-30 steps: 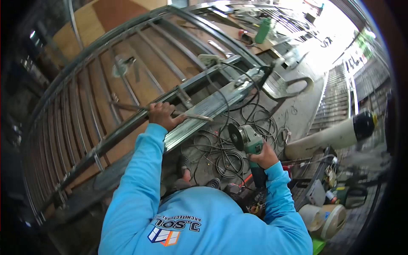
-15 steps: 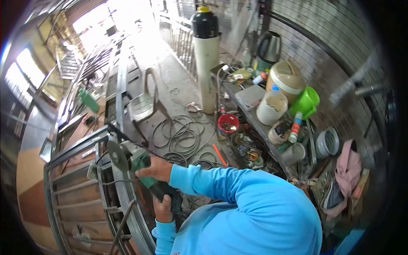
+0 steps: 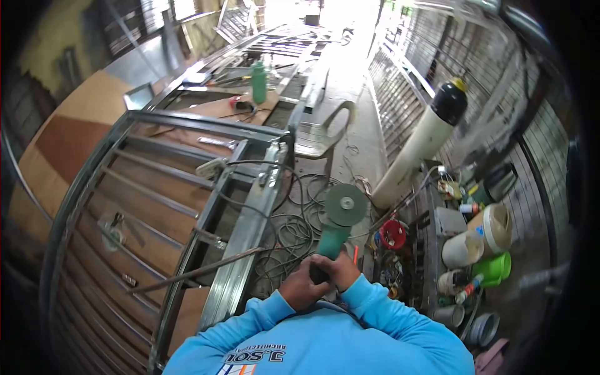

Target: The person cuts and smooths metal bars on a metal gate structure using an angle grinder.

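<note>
A green angle grinder (image 3: 333,240) with a round grey disc at its far end points away from my chest. My left hand (image 3: 304,285) wraps round the dark rear part of its body, on the left side. My right hand (image 3: 340,270) grips the same body from the right, close against my left hand. The disc faces up and touches nothing that I can make out. To the left lies a welded metal frame (image 3: 240,250) with parallel bars, and a thin rod rests across it.
Coiled cable (image 3: 294,231) lies on the floor beyond my hands. A white cylinder (image 3: 412,150) with a black top leans in view behind a red bucket (image 3: 392,234). Containers stand on a bench (image 3: 431,250) at right. A chair (image 3: 319,139) and green bottle (image 3: 258,82) are farther off.
The view has swung left, toward the metal frame. The grinder has come in front of my chest, its disc now facing up, and both hands are close together on its body.
</note>
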`<state>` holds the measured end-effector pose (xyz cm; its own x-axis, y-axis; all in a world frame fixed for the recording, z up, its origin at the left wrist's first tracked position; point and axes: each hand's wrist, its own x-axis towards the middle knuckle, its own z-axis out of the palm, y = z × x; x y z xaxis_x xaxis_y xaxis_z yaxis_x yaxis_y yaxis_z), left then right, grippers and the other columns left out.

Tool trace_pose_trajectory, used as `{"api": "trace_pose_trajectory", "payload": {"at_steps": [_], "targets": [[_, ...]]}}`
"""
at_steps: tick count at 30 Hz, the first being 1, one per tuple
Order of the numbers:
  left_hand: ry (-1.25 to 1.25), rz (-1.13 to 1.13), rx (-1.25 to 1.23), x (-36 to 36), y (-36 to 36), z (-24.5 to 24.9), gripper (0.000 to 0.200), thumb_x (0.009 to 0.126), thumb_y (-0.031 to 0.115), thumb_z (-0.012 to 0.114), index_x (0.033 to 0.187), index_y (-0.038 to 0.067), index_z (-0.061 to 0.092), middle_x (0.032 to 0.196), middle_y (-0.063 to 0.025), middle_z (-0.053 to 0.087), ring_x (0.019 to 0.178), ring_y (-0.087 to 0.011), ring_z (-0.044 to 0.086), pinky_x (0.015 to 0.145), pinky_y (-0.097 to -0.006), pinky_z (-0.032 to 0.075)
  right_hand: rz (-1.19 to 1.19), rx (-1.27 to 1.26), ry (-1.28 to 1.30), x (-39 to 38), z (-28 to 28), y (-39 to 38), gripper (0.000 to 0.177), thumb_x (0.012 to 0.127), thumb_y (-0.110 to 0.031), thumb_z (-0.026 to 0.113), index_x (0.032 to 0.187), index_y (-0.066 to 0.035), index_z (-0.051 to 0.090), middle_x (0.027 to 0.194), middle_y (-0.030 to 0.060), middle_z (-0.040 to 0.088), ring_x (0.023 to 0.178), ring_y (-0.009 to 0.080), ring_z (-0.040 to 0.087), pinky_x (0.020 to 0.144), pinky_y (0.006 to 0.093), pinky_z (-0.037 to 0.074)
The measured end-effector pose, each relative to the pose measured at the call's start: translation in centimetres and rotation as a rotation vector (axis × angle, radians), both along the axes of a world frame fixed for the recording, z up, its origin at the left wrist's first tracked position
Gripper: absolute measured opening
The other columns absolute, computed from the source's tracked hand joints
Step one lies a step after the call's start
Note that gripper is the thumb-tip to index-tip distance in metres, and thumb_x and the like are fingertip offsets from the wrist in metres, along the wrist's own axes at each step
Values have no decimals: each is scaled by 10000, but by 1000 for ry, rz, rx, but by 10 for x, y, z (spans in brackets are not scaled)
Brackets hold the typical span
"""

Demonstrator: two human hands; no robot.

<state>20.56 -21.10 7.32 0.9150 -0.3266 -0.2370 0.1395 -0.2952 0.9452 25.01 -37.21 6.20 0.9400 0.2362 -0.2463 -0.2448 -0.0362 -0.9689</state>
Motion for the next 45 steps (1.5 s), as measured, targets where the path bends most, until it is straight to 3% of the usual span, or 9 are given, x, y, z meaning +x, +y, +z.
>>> {"api": "trace_pose_trajectory", "payload": {"at_steps": [2, 5, 10, 17, 26, 29, 34, 37, 45], "targets": [[76, -87, 152, 3, 11, 25, 925, 839, 393, 733, 1487, -40, 234, 1206, -286, 622, 1110, -343, 646, 959, -394, 500, 1, 7, 5, 0, 12, 5, 484, 856, -371, 762, 1145, -19, 596, 993, 54, 644, 873, 166, 624, 790, 331, 514], [-180, -150, -13, 10, 30, 29, 1056, 839, 452, 733, 1545, -33, 114, 1255, -340, 584, 1130, -408, 635, 969, -403, 494, -37, 120, 47, 14, 13, 10, 488, 866, -357, 732, 1181, -28, 558, 995, 44, 603, 890, 156, 595, 799, 327, 502], [-68, -94, -206, 22, 40, 26, 1089, 880, 413, 706, 1560, -53, -7, 1311, -370, 531, 1170, -450, 606, 1003, -416, 477, -95, 380, 150, 55, 33, 22, 387, 873, -284, 700, 1130, -30, 560, 922, 63, 620, 773, 176, 651, 676, 323, 581], [-382, 115, -6, 73, 16, 2, 1063, 918, 354, 700, 1559, -52, -44, 1401, -404, 436, 1309, -453, 503, 1089, -418, 419, 46, 125, -5, 123, 44, 28, 543, 846, -285, 736, 1276, -27, 528, 1093, 66, 604, 965, 179, 594, 867, 324, 498], [97, 11, -36, 180, 4, -14, 751, 1010, 473, 537, 1550, 10, 296, 1412, -243, 505, 1288, -368, 523, 1103, -401, 392, 225, -94, -136, 368, -15, -38, 677, 780, -338, 796, 1290, 1, 507, 1083, 99, 629, 952, 202, 609, 865, 342, 501], [110, 200, -73, 173, -1, -29, 686, 1030, 461, 502, 1542, 35, 337, 1366, -195, 539, 1260, -327, 527, 1102, -387, 383, 231, -389, -357, 463, -23, -40, 715, 770, -349, 801, 1301, 14, 489, 1103, 127, 626, 986, 238, 608, 874, 374, 506], [413, 702, -142, 111, -33, -80, 603, 1027, 425, 495, 1462, 10, 456, 1433, -210, 532, 1345, -315, 495, 1116, -386, 373, 451, -372, -373, 590, -29, 35, 759, 713, -355, 809, 1294, 21, 498, 1070, 203, 655, 992, 319, 650, 892, 405, 512], [789, 977, 123, 69, -62, -107, 608, 1004, 471, 503, 1404, 13, 527, 1375, -225, 585, 1299, -359, 540, 1079, -388, 418, 614, -430, -434, 631, -23, 119, 784, 679, -385, 802, 1277, 34, 516, 1035, 235, 674, 973, 355, 672, 864, 429, 524], [1112, 1233, 309, -71, -189, -187, 513, 958, 483, 515, 1315, 128, 612, 1243, -200, 661, 1111, -413, 626, 971, -464, 490, 829, -453, -351, 667, -46, 327, 632, 673, -385, 809, 1087, 54, 622, 943, 188, 693, 838, 290, 696, 749, 390, 555]]}}
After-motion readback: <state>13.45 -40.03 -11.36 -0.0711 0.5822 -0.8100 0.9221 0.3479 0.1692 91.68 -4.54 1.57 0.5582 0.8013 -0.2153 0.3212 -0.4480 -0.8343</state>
